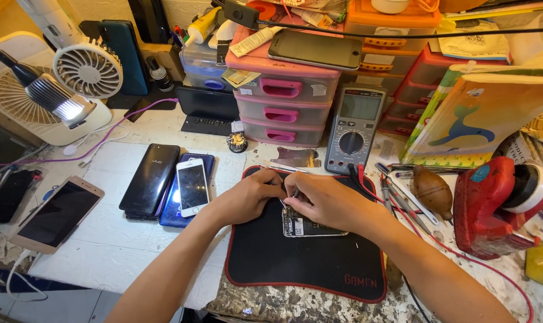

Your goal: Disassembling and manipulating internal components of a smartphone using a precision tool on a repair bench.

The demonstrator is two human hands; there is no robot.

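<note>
Lying on the black red-edged mat (295, 263), long axis left-right, the opened silver phone (310, 227) is pinned by the left hand (247, 194); a thin tool is pinched in the right hand (325, 200), equally near.

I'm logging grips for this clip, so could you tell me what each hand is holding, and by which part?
The right hand pinches a thin tool near its upper end, tip on the opened phone. The left hand rests at the phone's top edge; a grip cannot be told.

Opened phone (310, 226) on mat (295, 263), under both hands: left hand (253, 194), right hand (325, 200). Phones (169, 182) left of left hand. Multimeter (354, 128) behind right hand; drawers (283, 98) behind left hand. Tools (403, 194) right of right hand.
</note>
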